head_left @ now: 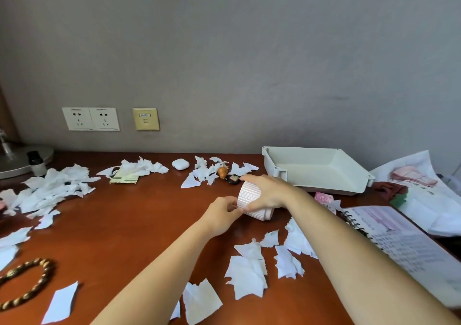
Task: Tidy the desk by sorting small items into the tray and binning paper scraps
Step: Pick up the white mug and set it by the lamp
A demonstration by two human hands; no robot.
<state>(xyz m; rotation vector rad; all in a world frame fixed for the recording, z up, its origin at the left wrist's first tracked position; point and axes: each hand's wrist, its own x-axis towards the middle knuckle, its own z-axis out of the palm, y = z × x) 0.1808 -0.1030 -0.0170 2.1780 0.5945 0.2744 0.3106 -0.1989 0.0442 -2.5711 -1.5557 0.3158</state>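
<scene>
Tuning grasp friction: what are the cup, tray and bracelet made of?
cup: ribbed pale pink, matte; ceramic or plastic, unclear.
tray: moulded plastic, matte off-white, rounded corners.
bracelet: brown beads with sheen, likely polished wood.

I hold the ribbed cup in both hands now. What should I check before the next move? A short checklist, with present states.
1. Right hand grips the ribbed cup: ok.
2. Left hand holds its lower edge: ok.
3. Cup upright: not ok, tilted.
4. Cup's inside empty: cannot tell.
5. Tray has free room: ok.
6. Paper scraps cleared from desk: not ok.
</scene>
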